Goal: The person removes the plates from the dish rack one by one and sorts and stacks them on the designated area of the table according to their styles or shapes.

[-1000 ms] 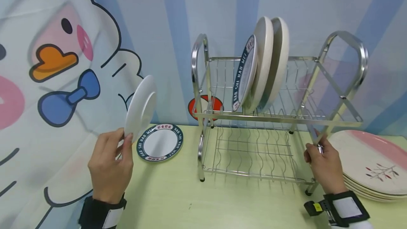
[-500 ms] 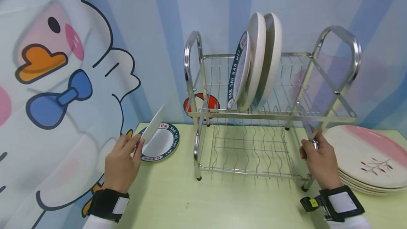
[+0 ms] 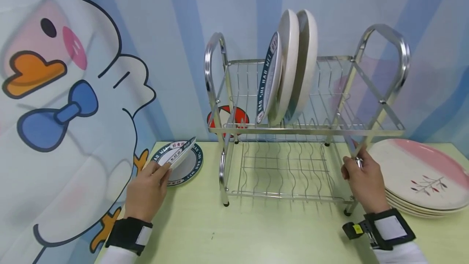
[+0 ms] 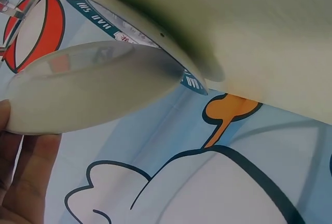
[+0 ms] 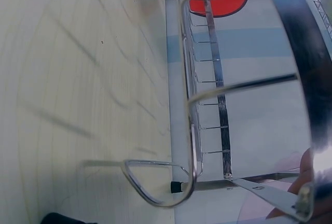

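Note:
My left hand [image 3: 146,190] pinches the edge of a small white plate [image 3: 183,153] with a dark-green lettered rim. This plate is tilted above a matching plate [image 3: 187,171] that lies flat on the table. In the left wrist view, the held plate's pale underside [image 4: 93,92] shows, its far edge close to the flat plate; whether they touch I cannot tell. With my right hand [image 3: 366,180] I grip the right side frame of a two-tier metal dish rack [image 3: 304,131]. On its upper tier stand a dark-rimmed plate [image 3: 270,78] and two cream dishes [image 3: 287,66], leaning together.
To the right of the rack, a stack of large cream-and-pink plates [image 3: 414,166] lies on the pale green table [image 3: 275,231]. Behind everything hangs a blue cloth [image 3: 176,60] printed with a cartoon duck. The rack's lower tier [image 3: 282,164] has wavy wire dividers.
My left hand has lowered the plate from upright in the air to a tilt over the flat plate, moving slightly right. My right hand keeps its grip on the rack. The view has shifted slightly.

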`<state>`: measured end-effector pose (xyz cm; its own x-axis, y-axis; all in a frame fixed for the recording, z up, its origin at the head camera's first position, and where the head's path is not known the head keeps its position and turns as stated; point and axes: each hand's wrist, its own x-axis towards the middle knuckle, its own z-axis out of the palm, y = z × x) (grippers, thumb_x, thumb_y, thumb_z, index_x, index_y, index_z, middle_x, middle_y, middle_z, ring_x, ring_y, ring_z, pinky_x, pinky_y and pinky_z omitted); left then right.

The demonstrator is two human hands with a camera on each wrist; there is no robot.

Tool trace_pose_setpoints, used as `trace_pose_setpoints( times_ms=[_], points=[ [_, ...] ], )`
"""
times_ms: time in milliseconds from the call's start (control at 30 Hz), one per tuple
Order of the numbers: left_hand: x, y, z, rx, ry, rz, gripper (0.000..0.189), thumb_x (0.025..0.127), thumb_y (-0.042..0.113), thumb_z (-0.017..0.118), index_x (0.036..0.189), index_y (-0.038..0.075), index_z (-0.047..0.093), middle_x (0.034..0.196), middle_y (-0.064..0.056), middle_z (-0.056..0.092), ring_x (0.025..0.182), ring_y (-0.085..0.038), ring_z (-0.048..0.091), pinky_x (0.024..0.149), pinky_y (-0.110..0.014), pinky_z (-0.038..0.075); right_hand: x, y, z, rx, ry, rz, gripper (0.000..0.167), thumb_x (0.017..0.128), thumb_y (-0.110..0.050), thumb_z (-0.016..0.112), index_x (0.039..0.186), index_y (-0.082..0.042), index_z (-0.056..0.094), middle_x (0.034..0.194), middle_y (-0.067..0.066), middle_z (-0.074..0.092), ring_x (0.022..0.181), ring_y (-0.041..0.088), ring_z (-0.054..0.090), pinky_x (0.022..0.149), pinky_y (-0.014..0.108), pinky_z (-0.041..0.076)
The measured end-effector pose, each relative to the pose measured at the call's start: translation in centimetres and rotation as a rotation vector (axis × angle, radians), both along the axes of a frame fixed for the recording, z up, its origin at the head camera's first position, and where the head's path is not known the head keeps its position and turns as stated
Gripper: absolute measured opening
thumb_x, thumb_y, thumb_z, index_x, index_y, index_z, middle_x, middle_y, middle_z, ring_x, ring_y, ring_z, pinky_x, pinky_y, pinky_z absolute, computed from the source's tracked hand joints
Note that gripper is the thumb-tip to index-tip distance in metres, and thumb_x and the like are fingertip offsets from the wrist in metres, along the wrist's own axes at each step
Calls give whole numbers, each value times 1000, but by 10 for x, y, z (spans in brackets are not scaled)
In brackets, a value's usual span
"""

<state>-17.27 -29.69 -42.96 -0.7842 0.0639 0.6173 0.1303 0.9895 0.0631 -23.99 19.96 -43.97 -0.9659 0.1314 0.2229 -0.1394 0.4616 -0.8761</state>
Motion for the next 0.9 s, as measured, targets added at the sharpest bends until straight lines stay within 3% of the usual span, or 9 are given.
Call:
trace_pose_setpoints(
  times_ms=[133, 400, 633, 900],
  points=[
    [-1, 0, -5, -18, -5, -7, 23, 85, 7, 84, 108, 7, 81, 82, -8, 58, 64, -20, 53, 55, -31, 45, 0, 0, 0, -4, 0, 7, 56, 111, -27, 42, 158, 2, 34, 70, -5, 57, 50, 13, 39, 46, 34, 33],
    [-5, 3, -15, -73, -75, -3, 25, 79, 6, 89, 103, 9, 83, 79, -4, 57, 66, -19, 57, 56, -31, 51, 0, -1, 1, 0, -11, -11, 38, 111, -27, 42, 135, 2, 48, 69, -5, 57, 53, 13, 42, 48, 33, 34],
    [-10, 9, -25, -91, -160, 0, 20, 80, 9, 89, 100, 10, 84, 76, -1, 55, 63, -15, 49, 52, -27, 42, 1, -1, 2, -12, -6, 3, 52, 111, -26, 43, 154, 2, 39, 68, -6, 56, 52, 12, 41, 47, 34, 34],
    [-18, 13, -36, -80, -258, 43, 16, 85, 14, 86, 100, 12, 83, 83, -2, 68, 71, -18, 59, 63, -36, 57, 1, -1, 2, -13, -1, -1, 56, 111, -25, 43, 159, 2, 32, 69, -5, 57, 55, 11, 44, 50, 32, 35]
  ],
)
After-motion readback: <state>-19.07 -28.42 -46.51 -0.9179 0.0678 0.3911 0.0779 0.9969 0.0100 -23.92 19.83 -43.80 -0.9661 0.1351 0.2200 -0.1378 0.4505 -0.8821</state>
